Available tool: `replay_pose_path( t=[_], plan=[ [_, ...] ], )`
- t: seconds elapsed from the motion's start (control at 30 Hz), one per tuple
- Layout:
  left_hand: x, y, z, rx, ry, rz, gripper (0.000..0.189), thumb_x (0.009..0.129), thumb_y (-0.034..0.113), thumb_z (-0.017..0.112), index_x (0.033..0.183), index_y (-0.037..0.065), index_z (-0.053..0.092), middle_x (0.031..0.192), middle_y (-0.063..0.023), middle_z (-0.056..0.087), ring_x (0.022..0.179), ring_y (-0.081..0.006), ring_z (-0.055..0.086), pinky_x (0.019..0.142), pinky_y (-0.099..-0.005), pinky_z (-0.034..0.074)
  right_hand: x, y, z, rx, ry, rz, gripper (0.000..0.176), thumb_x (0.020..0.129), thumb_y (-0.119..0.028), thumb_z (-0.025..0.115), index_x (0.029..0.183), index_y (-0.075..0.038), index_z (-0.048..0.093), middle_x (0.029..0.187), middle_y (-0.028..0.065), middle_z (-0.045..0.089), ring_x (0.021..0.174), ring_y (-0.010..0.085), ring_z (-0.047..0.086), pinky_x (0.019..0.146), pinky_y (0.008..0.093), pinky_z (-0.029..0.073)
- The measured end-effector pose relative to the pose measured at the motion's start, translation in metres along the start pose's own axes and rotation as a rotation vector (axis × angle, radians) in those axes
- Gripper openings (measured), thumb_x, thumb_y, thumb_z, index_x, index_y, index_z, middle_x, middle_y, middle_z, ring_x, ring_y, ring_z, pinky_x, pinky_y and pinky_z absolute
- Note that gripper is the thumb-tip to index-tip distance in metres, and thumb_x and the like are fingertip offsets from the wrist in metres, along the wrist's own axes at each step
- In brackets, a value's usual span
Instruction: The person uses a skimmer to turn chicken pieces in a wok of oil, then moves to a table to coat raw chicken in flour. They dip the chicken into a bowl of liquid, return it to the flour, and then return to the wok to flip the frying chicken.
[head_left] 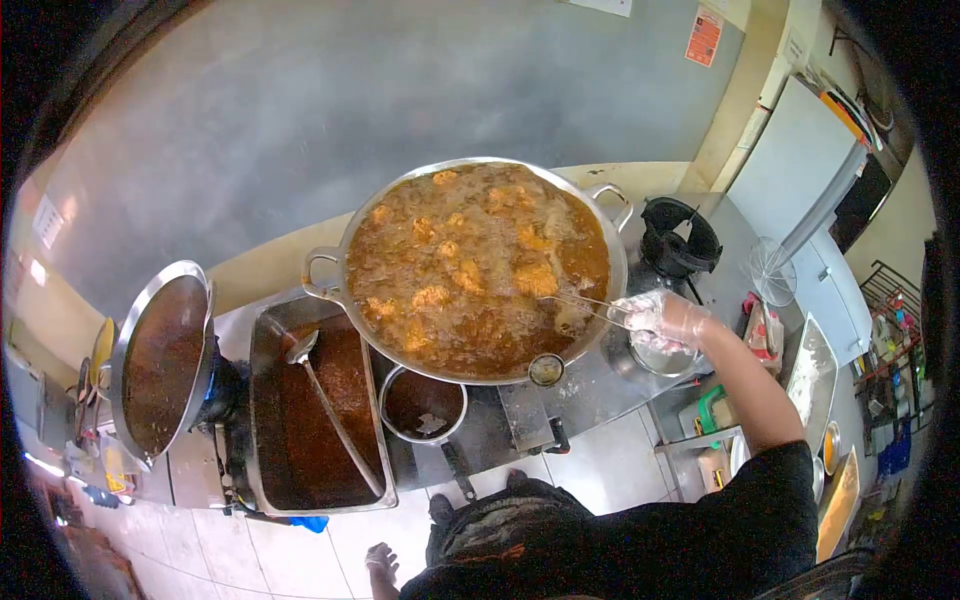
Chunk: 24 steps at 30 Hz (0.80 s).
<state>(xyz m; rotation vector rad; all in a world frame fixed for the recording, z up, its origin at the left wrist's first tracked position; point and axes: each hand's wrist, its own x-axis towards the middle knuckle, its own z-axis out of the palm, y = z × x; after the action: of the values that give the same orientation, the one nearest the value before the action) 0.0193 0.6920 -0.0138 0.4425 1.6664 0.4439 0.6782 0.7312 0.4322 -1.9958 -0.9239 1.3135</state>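
Observation:
My right hand [652,314], in a clear glove caked with white flour, is closed on metal tongs [590,303]. The tongs reach over the near right rim of a wide two-handled wok [617,262] full of bubbling brown oil. Their tips are right at a large golden fried piece [537,280]. Several smaller battered pieces [430,297] float across the oil. Low by my side hangs my left hand [381,558], also gloved, with loose fingers and nothing in it.
Left of the wok stand a deep rectangular pan [388,470] with a ladle [335,410] in brown liquid and another wok [125,350]. A saucepan [425,437] sits in front. At right are a black burner [680,237], a wire skimmer [771,268] and a floury tray [812,370].

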Motion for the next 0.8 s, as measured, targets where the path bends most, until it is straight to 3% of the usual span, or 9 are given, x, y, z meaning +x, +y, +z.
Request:
replay_pose_path(
  t=[0.27,0.33,0.4,0.47,0.57,0.63,0.7,0.8],
  plan=[
    [-0.008,-0.006,0.007,0.022,0.045,-0.110,0.034,0.083,0.021,0.053,0.116,0.014,0.046,0.111,-0.0108,0.051,0.099,-0.0324,0.052,0.078,-0.0496,0.040,-0.006,0.046,-0.010,-0.106,0.149,-0.142,0.033,0.087,-0.026,0.058,0.118,-0.013,0.057,0.062,0.0004,0.053,0.040,0.0069,0.040,0.032,0.0244,0.030],
    [-0.006,-0.015,0.006,0.026,0.053,-0.142,0.034,0.083,0.020,0.052,0.116,0.014,0.046,0.112,-0.0110,0.051,0.100,-0.0325,0.052,0.079,-0.0498,0.040,-0.013,0.042,-0.007,-0.087,0.183,-0.084,0.037,0.084,-0.028,0.062,0.116,-0.010,0.059,0.072,-0.0004,0.057,0.051,0.0063,0.047,0.042,0.0226,0.038],
    [0.001,-0.017,0.006,0.109,0.018,-0.187,0.034,0.084,0.020,0.052,0.117,0.013,0.045,0.114,-0.0115,0.051,0.101,-0.0329,0.052,0.080,-0.0500,0.041,-0.021,0.038,-0.004,-0.054,0.175,-0.027,0.040,0.084,-0.031,0.063,0.117,-0.011,0.058,0.074,-0.0001,0.060,0.053,0.0060,0.049,0.043,0.0218,0.039],
    [0.004,-0.019,0.005,0.123,0.026,-0.196,0.034,0.084,0.019,0.051,0.117,0.012,0.045,0.115,-0.0120,0.050,0.102,-0.0334,0.052,0.081,-0.0501,0.041,-0.025,0.036,-0.002,0.000,0.127,0.022,0.041,0.087,-0.035,0.059,0.123,-0.015,0.054,0.069,0.0013,0.061,0.046,0.0062,0.046,0.036,0.0222,0.034],
    [-0.017,0.006,0.017,0.052,0.067,-0.147,0.034,0.086,0.019,0.051,0.118,0.010,0.044,0.117,-0.0125,0.050,0.103,-0.0339,0.051,0.083,-0.0505,0.041,-0.031,0.030,-0.002,-0.004,0.104,-0.021,0.040,0.086,-0.031,0.058,0.122,-0.014,0.053,0.088,0.0072,0.065,0.062,0.0141,0.059,0.050,0.0256,0.046],
    [-0.021,0.011,0.018,0.037,0.035,-0.112,0.033,0.087,0.019,0.051,0.118,0.009,0.044,0.118,-0.0126,0.050,0.104,-0.0341,0.051,0.084,-0.0509,0.041,-0.024,0.039,-0.001,-0.278,0.109,-0.095,0.038,0.084,-0.025,0.059,0.118,-0.011,0.053,0.101,0.0093,0.063,0.078,0.0209,0.061,0.064,0.0297,0.050],
    [-0.019,0.011,0.015,0.060,0.030,-0.151,0.033,0.087,0.018,0.051,0.118,0.010,0.044,0.117,-0.0126,0.051,0.103,-0.0335,0.052,0.082,-0.0502,0.041,-0.026,0.044,0.002,-0.399,0.127,-0.145,0.037,0.082,-0.021,0.059,0.116,-0.009,0.053,0.110,0.0109,0.060,0.090,0.0258,0.061,0.075,0.0334,0.050],
    [-0.008,0.014,0.012,0.028,0.053,-0.139,0.033,0.086,0.018,0.052,0.118,0.012,0.045,0.113,-0.0124,0.053,0.099,-0.0322,0.053,0.080,-0.0492,0.041,-0.036,0.038,0.008,-0.324,0.155,-0.154,0.039,0.081,-0.018,0.058,0.119,-0.008,0.051,0.119,0.0121,0.055,0.099,0.0293,0.058,0.084,0.0369,0.048]
  ],
)
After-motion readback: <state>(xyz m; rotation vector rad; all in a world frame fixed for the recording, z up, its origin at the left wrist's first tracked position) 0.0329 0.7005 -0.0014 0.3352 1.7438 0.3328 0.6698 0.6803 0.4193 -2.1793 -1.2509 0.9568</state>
